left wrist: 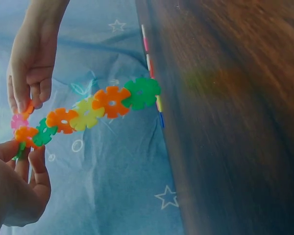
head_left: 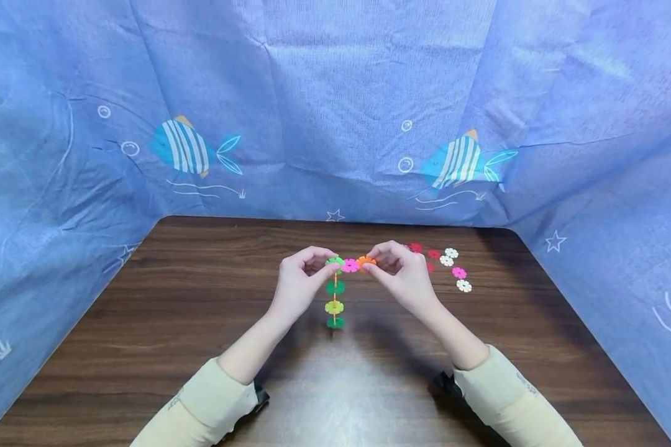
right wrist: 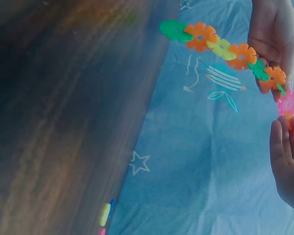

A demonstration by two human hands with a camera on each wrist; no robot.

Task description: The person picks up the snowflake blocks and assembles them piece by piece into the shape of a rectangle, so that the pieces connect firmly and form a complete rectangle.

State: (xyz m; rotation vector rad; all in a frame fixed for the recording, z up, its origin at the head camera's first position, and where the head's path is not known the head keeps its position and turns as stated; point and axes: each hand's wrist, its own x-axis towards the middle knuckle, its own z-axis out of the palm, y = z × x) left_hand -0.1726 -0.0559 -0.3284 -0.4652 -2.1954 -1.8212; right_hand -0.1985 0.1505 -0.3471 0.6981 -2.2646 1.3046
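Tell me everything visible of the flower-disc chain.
The chain is plastic-looking: notched, flower-shaped green, orange, yellow and pink discs slotted together. A long strand runs down; a short pink-and-orange branch runs sideways from its top. The left hand pinches that corner, the right hand the orange end. Whether the bottom touches the table is unclear.

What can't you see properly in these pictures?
Head view: the right hand partly hides the loose red pieces, so I can't count them all.
Head view: the left hand covers part of the light green piece it holds.
Right wrist view: the bottom edge cuts off a loose pink piece.
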